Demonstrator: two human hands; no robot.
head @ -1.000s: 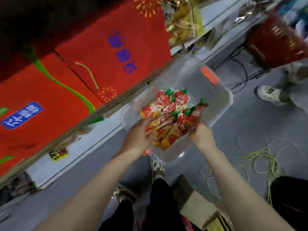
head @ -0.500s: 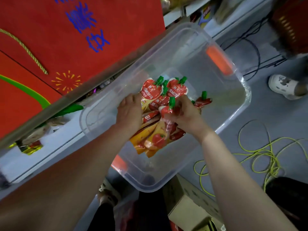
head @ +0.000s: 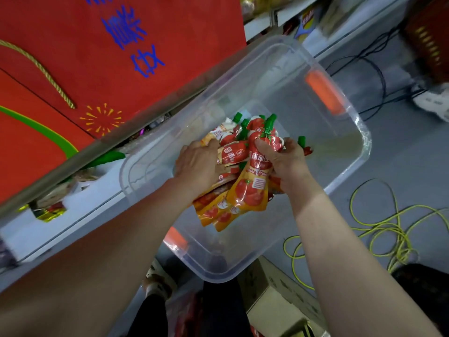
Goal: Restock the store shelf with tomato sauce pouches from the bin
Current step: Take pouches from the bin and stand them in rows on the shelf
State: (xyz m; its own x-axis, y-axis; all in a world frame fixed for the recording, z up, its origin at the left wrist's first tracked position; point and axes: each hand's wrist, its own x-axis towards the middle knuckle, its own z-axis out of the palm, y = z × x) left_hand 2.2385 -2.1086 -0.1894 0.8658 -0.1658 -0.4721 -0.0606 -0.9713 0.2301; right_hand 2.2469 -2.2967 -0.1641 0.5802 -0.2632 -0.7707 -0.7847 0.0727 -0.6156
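A clear plastic bin (head: pixel 349 171) with orange handles sits on the floor beside the store shelf (head: pixel 73 164). Inside it lie several tomato sauce pouches (head: pixel 218 212), red and yellow with green caps. My right hand (head: pixel 281 159) grips one pouch (head: pixel 255 181) near its neck, raised a little above the pile. My left hand (head: pixel 196 164) rests on the pile beside it, its fingers round other pouches (head: pixel 230 152).
Red gift bags (head: pixel 121 57) fill the shelf at upper left. A yellow cord (head: pixel 379 224) and black cables (head: pixel 374 76) lie on the grey floor at right. A cardboard box (head: pixel 279 302) stands below the bin. Another person's shoe (head: pixel 432 100) and a red basket (head: pixel 430 40) are at far right.
The view has closed in on the bin. My right hand has gathered one pouch upright out of the pile, and my left hand has slid further onto the pouches.
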